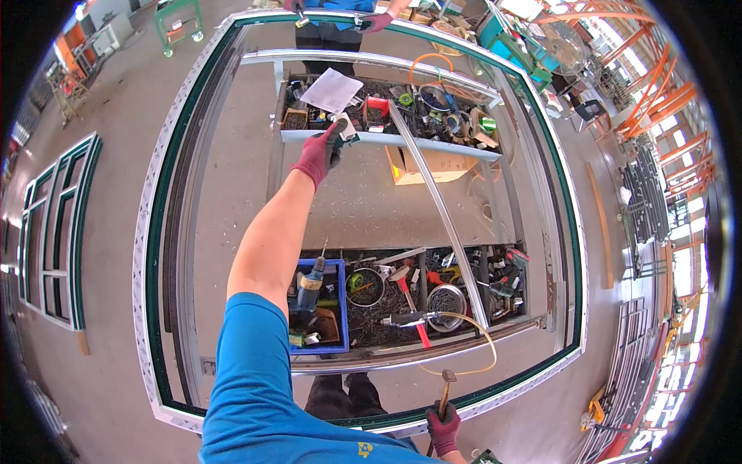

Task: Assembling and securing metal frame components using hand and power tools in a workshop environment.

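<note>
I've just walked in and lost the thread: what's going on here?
Someone in a blue shirt is at a large green-and-white frame. Their gloved left hand reaches across to a small white piece by the far parts tray; whether it is gripped is unclear. Their right hand holds a hammer near the frame's near edge. A co-worker stands opposite, one gloved hand near the far edge.

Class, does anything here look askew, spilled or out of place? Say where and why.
The silver bar slants across both parts trays, askew to the sides of the large frame. Small dark pieces, perhaps screws, lie loose around the lower metal bowls, perhaps spilled or simply stored so.
</note>
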The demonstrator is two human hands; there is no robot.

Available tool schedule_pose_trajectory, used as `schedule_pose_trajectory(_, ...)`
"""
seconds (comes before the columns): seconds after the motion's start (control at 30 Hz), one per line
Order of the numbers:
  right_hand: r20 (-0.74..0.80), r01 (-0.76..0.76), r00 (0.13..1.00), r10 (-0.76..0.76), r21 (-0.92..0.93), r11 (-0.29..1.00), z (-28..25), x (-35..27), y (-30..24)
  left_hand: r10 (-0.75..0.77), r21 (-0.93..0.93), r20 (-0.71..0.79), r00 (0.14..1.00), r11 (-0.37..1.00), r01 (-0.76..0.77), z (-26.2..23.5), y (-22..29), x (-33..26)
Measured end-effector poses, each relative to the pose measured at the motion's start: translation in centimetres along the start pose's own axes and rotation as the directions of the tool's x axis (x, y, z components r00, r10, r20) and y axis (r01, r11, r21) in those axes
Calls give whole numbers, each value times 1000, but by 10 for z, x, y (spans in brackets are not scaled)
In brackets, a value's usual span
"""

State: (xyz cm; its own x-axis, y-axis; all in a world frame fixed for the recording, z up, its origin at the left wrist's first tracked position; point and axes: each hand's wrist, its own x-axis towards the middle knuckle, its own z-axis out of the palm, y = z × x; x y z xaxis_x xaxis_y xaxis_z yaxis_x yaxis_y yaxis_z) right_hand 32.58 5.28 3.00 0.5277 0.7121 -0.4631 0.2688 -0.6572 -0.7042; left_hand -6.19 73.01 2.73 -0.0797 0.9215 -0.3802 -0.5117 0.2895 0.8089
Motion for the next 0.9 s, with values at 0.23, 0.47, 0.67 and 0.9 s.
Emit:
schedule_pose_trajectory(0.23, -2, -15, 1000, 15, 4, 1000, 0, 1, 1, 4, 5, -5, 1000, 1000, -4, 0, 2, -5)
schedule_pose_trajectory(0.47, 8, -58, 998, 58, 19, 998, -2, 0, 7, 6, 73, 14, 1000, 997, -7, -3, 5, -7)
schedule_pose_trajectory(0.67, 18, -20, 1000, 20, -8, 1000, 2, 1, 0, 45, 91, 35, 998, 995, -48, -8, 10, -6)
schedule_pose_trajectory(0.9, -5, -16, 1000, 16, 1, 1000, 0, 3, 6, -1, 105, 39, 999, 994, -3, 2, 14, -6)
